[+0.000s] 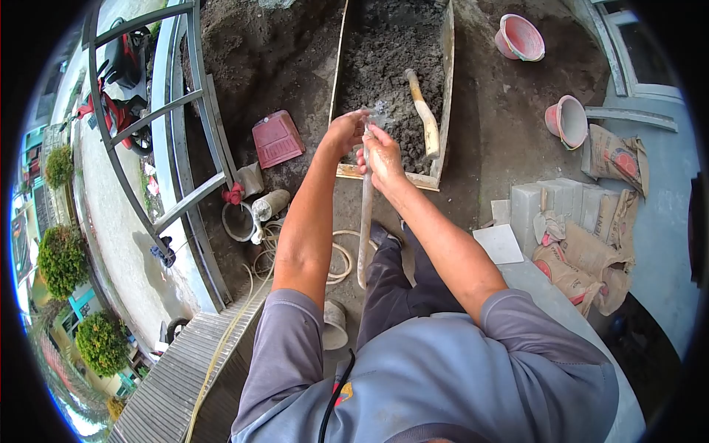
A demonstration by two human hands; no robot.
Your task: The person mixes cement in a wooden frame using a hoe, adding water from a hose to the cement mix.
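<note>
My left hand point(346, 131) and my right hand point(382, 156) meet in front of me over the near edge of a wooden-framed bed of dark soil point(391, 66). My right hand grips the upper part of a clear plastic hose point(365, 221) that hangs down toward the ground. My left hand pinches the hose's top end. A tool with a pale wooden handle point(424, 114) lies on the soil just beyond my hands.
A red dustpan-like tray point(277, 138) lies left of the soil bed. Two pink buckets point(521, 37) point(567, 120) sit at the back right. Grey blocks point(550, 203) and cement sacks point(583, 258) stand on the right. A metal gate point(173, 148) runs on the left. Coiled hose point(258, 244) lies on the ground.
</note>
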